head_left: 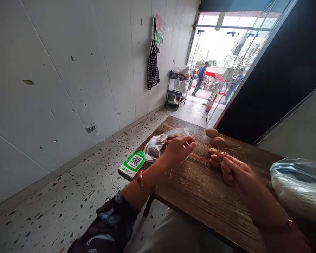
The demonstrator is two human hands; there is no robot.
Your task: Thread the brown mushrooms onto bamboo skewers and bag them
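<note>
My left hand hovers over the near side of a clear plastic bag, thumb and fingers apart, with nothing visible between them. Brown pieces and thin pale sticks show at the bag, partly behind this hand. On the right, my right hand is closed in a pinch beside a small cluster of brown oval pieces that look like small potatoes. What its fingertips grip is too small to make out. Farther back on the table lie two larger brown ovals.
The dark wooden table has pale flecks on it. A green QR-code card lies at its left edge, and a bulging clear bag stands at the right. Beyond are a cart, a hanging checked apron and people outside the glass doorway.
</note>
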